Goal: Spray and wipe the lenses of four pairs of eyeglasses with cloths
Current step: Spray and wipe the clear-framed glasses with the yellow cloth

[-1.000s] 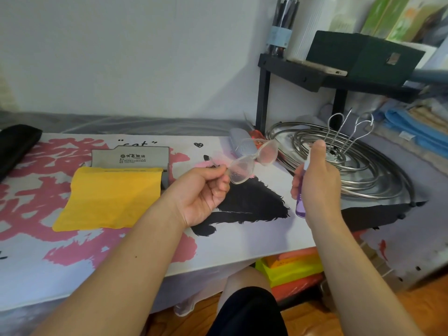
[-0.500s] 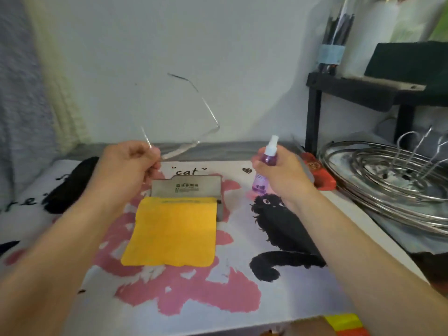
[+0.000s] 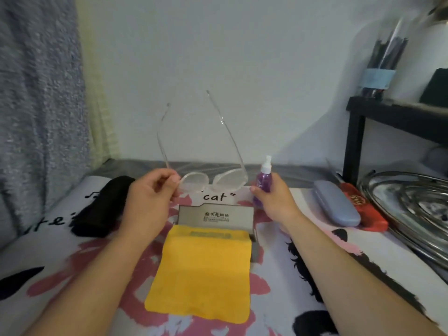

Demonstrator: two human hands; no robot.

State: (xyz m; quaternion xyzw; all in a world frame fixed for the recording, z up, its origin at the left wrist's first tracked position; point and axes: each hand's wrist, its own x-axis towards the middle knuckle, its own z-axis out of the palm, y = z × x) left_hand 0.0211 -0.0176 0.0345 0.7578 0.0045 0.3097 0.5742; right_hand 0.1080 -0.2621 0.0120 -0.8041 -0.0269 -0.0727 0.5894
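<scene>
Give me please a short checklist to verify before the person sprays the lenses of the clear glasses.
1. Glasses held firmly: ok, the left hand pinches the clear glasses at one lens rim, temples open and pointing up.
2. Spray in hand: ok, the right hand grips the purple spray bottle, upright.
3. Nozzle aimed at a lens: cannot tell, the nozzle is too small to read.
4. Finger on the pump: not ok, the white top stands free above the hand.
5. Cloth ready: ok, the yellow cloth lies flat on the table, below the glasses.
</scene>
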